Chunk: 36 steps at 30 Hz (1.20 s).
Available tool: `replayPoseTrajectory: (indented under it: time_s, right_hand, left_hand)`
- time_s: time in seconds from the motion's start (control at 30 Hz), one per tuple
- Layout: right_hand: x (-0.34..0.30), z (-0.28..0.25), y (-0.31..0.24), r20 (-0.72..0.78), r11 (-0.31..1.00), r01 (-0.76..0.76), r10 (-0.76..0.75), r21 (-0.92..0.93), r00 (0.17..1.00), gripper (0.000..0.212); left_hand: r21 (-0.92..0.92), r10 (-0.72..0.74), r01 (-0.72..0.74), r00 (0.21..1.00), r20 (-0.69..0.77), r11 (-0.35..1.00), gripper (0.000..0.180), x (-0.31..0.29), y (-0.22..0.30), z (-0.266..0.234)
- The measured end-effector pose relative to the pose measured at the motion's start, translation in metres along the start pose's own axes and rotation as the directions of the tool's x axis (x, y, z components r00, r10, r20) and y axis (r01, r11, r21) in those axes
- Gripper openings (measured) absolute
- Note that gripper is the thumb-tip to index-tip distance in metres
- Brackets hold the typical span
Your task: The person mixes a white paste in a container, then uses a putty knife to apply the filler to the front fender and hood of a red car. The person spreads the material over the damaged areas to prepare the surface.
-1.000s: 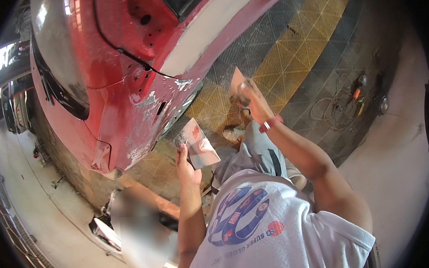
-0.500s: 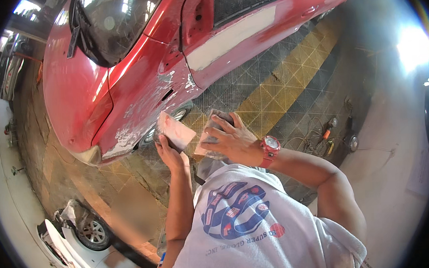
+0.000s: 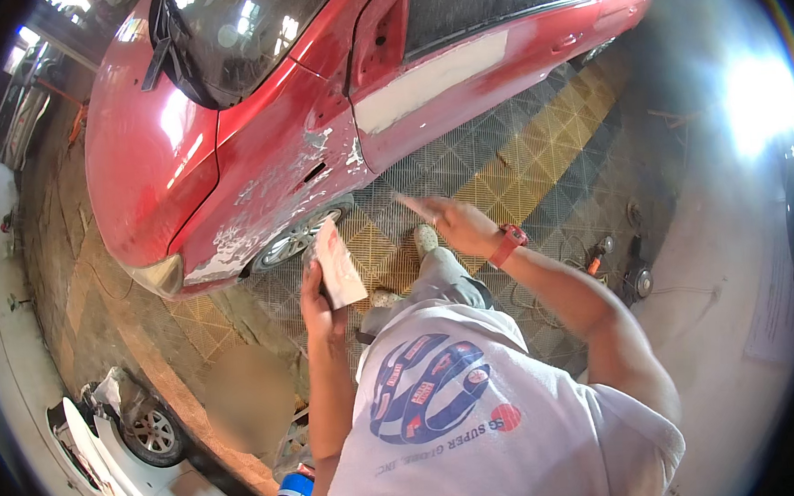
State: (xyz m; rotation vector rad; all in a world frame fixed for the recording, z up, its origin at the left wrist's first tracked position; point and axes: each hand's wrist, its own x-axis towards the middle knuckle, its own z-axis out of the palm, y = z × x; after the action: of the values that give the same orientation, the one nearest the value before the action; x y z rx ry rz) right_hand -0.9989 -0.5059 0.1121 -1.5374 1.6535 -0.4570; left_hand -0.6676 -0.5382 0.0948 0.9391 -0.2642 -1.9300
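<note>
My left hand [image 3: 316, 299] is closed around a flat rectangular plate [image 3: 339, 267], held upright with its pale, pink-smeared face turned to the right. Off to the right, my right hand [image 3: 463, 225] grips a thin flat piece [image 3: 405, 202], seen nearly edge-on, so its kind cannot be told. The hands are apart, both in front of a red car [image 3: 266, 156]. On the car's front fender [image 3: 265, 205] the paint is patchy, with bare pale spots. A long off-white patch [image 3: 433, 80] covers part of the door.
The front wheel [image 3: 293, 240] is beyond my left hand. A tool with an orange part [image 3: 598, 255] and hoses lie on the floor at right. A white car part with a wheel [image 3: 155, 436] is at lower left, near a blue-and-white can [image 3: 293, 493]. Patterned tiles [image 3: 492, 176] cover the floor.
My hands have moved apart. The right one has swung up and to the right, turning its flat piece edge-on; the left has tilted its plate more upright and lowered slightly.
</note>
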Motion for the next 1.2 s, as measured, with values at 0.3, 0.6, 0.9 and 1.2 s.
replayPoseTrajectory:
  time_s: [0.3,0.6,0.9,1.2]
  right_hand:
    - [0.092,-0.012,0.045,-0.182,0.388,0.021,0.384,0.921,0.905,0.053]
    - [0.165,0.003,0.051,-0.634,0.96,0.129,-0.262,-0.248,0.728,0.078]
    - [0.21,0.03,0.055,-0.635,0.949,0.196,-0.311,-0.247,0.707,0.083]
    - [0.216,0.015,0.072,-0.682,0.968,0.16,-0.251,-0.195,0.687,0.067]
  left_hand:
    - [0.0,0.015,-0.015,0.995,-0.098,1.0,0.048,0.004,-0.012,-0.02]
    - [0.018,0.002,0.002,0.974,-0.227,1.0,0.044,0.015,-0.03,0.008]
    - [0.022,0.037,-0.032,0.941,-0.337,0.999,0.043,0.013,-0.029,0.038]
    - [0.055,0.048,-0.028,0.914,-0.404,0.998,0.041,0.019,-0.036,0.039]
